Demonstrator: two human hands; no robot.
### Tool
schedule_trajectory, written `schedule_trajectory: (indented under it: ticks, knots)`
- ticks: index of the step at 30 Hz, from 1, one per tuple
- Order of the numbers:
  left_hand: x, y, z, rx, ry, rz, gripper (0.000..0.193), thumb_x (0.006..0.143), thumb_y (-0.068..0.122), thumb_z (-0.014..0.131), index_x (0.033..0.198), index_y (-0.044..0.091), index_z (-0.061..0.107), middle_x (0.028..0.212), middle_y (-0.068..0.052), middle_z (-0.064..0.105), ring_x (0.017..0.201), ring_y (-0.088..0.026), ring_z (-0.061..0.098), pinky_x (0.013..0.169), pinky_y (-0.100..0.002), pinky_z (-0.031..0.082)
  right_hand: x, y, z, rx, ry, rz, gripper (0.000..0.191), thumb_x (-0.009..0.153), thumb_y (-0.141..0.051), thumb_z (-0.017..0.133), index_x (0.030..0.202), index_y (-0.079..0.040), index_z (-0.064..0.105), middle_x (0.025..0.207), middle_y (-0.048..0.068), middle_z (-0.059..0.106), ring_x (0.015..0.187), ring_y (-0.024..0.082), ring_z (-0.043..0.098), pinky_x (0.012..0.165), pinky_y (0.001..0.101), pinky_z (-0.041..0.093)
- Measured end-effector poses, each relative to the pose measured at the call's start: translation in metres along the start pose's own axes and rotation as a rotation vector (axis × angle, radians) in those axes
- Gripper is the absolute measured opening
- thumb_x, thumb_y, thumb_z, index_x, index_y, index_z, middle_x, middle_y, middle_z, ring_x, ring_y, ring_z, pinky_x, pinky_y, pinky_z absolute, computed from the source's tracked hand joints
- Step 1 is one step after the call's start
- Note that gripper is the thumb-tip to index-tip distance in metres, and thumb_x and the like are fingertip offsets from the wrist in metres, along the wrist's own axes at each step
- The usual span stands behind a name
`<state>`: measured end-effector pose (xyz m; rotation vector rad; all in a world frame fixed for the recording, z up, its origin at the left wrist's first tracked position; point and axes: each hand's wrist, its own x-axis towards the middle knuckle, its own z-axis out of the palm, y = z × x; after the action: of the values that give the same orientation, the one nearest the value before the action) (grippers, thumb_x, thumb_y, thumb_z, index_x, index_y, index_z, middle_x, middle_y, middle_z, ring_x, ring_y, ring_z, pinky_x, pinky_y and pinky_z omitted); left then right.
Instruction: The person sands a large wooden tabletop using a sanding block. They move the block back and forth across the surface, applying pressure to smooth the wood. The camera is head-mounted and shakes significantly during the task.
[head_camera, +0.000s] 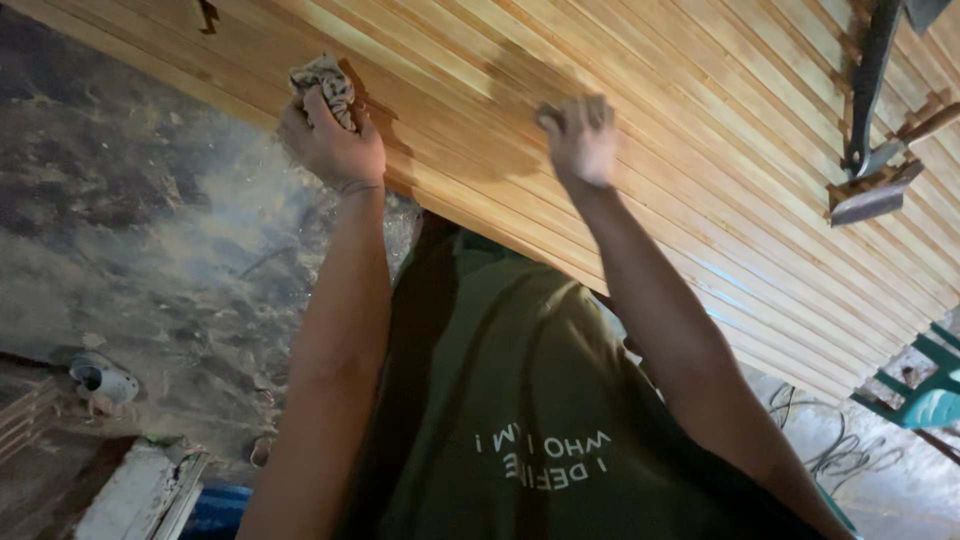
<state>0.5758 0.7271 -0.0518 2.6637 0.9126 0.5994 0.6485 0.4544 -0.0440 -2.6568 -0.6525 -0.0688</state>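
I am seeing a dusty grey floor lying dim, and a green chair standing aside.

1. Slatted wooden panel: honey-orange and pale yellow strips in parallel lines; a darker brown patch at 12 o'clock.
2. Rag, at 11 o'clock: mottled grey-beige with dark streaks.
3. Shirt, at 6 o'clock: olive green with white lettering.
4. Floor, at 9 o'clock: blotchy dark grey and pale dust.
5. Plastic chair, at 4 o'clock: teal green.
6. Metal tools, at 2 o'clock: dark grey.
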Motion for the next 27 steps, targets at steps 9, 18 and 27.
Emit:
schedule_trajectory:
  ticks: [9,18,27]
  knots:
    - [0.004,-0.005,-0.002,-0.022,-0.019,-0.009,0.05,0.086,0.023,0.087,0.123,0.012,0.056,0.123,-0.017,0.053,0.116,-0.042,0.051,0.094,-0.064,0.047,0.014,-0.013,-0.015,0.002,-0.029,0.007,0.027,0.095,-0.025,0.08,0.099,-0.009,0.059,0.097,0.014,0.062,0.096,0.037,0.057,0.087,0.0533,0.046]
    - [0.004,-0.003,0.002,-0.019,-0.001,-0.003,0.054,0.081,0.022,0.087,0.124,0.012,0.057,0.125,-0.018,0.052,0.116,-0.045,0.05,0.092,-0.065,0.046,0.044,-0.037,-0.002,-0.011,-0.016,-0.043,0.026,0.092,-0.024,0.08,0.102,-0.009,0.061,0.101,0.012,0.063,0.099,0.036,0.058,0.087,0.0517,0.044]
    - [-0.003,-0.004,0.009,0.009,-0.001,0.022,0.053,0.085,0.025,0.086,0.126,0.013,0.055,0.127,-0.018,0.051,0.117,-0.042,0.05,0.095,-0.063,0.046,-0.006,0.001,-0.031,0.051,-0.013,0.075,0.015,0.092,-0.025,0.083,0.101,-0.021,0.072,0.098,0.006,0.07,0.1,0.031,0.061,0.094,0.0492,0.046]
